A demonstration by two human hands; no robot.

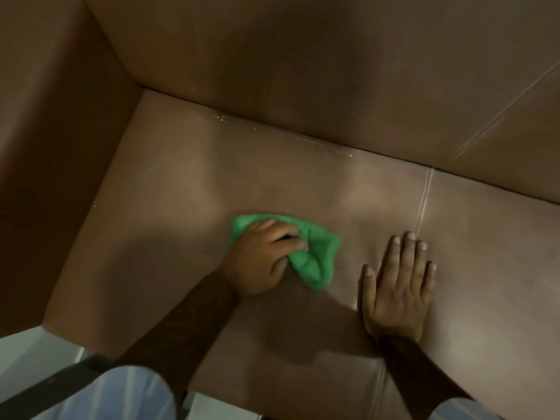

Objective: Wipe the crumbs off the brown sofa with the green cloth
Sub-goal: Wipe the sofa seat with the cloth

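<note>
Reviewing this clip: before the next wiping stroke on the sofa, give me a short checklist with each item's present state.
1. Bunched green cloth gripped by the left hand: ok.
2. Cloth in contact with the brown leather sofa seat: ok, it is pressed against the cushion.
3. Right hand clear of the cloth: ok, flat on the seat beside it, apart.
4. Pale crumbs left to wipe: not ok, specks lie along the crease under the backrest, beyond the cloth.
5. Path from cloth to those crumbs free of objects: ok.
6. Crumbs under the cloth or hands: cannot tell.
</note>
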